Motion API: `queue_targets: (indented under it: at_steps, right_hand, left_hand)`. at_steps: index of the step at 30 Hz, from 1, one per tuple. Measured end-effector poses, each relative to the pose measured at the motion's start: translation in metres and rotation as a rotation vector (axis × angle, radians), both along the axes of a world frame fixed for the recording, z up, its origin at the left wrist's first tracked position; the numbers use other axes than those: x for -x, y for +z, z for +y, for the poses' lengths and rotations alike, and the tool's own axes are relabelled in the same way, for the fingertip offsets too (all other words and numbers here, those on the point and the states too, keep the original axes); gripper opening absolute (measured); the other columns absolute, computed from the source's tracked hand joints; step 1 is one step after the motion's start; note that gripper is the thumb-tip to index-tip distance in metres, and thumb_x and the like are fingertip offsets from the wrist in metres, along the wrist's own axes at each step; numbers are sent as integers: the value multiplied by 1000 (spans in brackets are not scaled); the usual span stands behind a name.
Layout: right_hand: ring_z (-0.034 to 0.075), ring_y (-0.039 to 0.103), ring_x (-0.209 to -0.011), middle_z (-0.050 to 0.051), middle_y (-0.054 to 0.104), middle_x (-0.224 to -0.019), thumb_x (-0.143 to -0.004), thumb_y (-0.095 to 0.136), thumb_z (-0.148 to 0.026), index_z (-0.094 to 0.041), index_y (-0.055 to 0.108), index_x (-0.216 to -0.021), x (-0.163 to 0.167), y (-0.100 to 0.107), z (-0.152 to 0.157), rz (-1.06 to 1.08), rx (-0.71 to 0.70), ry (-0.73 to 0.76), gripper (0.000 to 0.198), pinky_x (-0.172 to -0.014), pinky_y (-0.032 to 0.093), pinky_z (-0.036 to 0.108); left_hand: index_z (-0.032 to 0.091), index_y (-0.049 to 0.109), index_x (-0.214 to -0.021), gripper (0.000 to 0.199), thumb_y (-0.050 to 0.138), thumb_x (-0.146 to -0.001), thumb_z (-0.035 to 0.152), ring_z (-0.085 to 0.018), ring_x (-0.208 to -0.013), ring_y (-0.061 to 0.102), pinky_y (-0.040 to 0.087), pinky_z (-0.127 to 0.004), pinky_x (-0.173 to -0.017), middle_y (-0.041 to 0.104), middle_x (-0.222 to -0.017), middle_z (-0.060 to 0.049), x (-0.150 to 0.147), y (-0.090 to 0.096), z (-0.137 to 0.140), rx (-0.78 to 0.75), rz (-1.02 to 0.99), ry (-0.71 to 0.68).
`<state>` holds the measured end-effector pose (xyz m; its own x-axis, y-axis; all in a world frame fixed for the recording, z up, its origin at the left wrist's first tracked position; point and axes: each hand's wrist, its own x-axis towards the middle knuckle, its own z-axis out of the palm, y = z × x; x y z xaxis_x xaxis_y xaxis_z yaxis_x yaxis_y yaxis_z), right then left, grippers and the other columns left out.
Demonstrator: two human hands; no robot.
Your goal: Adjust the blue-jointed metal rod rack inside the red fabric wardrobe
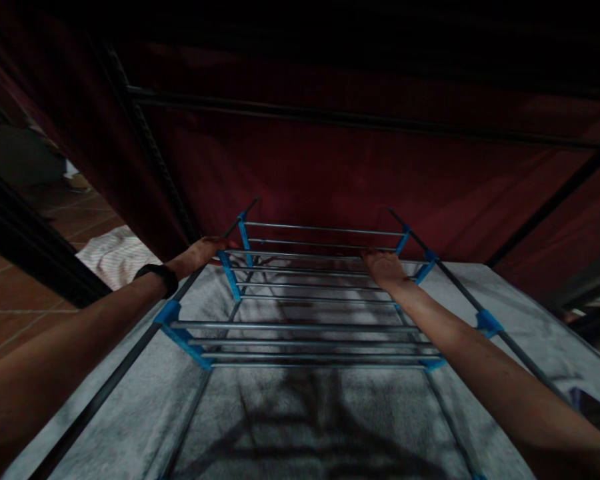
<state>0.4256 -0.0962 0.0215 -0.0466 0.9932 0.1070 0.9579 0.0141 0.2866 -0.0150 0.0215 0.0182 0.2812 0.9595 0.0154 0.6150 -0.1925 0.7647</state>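
A shoe rack (300,327) of thin metal tubes with blue plastic connectors lies on a grey cloth surface, its tiers running away from me. My left hand (207,251) grips the frame by a blue connector (229,273) on the left side; its fingertips are dim. A dark band circles that wrist. Reaching in from the right, my right hand (383,268) has its fingers curled over a crossbar of the same middle tier, near that bar's right end. The far ends of the rack's side poles point at the red fabric.
Dark red fabric (305,167) hangs behind the rack, crossed by a dark bar (280,110). A thick dark post (35,240) slants at the left. Beyond it are a striped cloth (123,257) and brown floor tiles (10,293). Grey cloth (545,333) spreads under the rack.
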Motion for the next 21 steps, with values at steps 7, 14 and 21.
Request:
queue_targets:
  at_steps: [7,14,21]
  right_hand:
    - [24,69,-100,17,65,-126,-98,33,-12,-20,59,-128,-2,2,-1,0,20,2,41,-78,49,33]
    - [23,69,-97,14,66,-124,-101,35,-24,-23,62,-125,-10,-1,-1,12,-19,25,37,-76,49,33]
    - [22,69,-97,13,66,-125,-101,37,-29,-24,62,-125,-14,-4,-1,23,-40,34,35,-76,48,31]
  left_hand:
    - [8,60,-118,47,49,-83,37,-24,-104,61,55,-30,-78,57,-134,-17,-6,8,-13,99,-113,54]
    - [10,63,-117,47,49,-85,41,-24,-103,60,55,-31,-77,60,-128,-15,-7,9,-14,105,-127,84]
    - [15,66,-111,45,54,-78,42,-25,-100,63,55,-31,-77,65,-118,-13,-9,9,-12,120,-135,107]
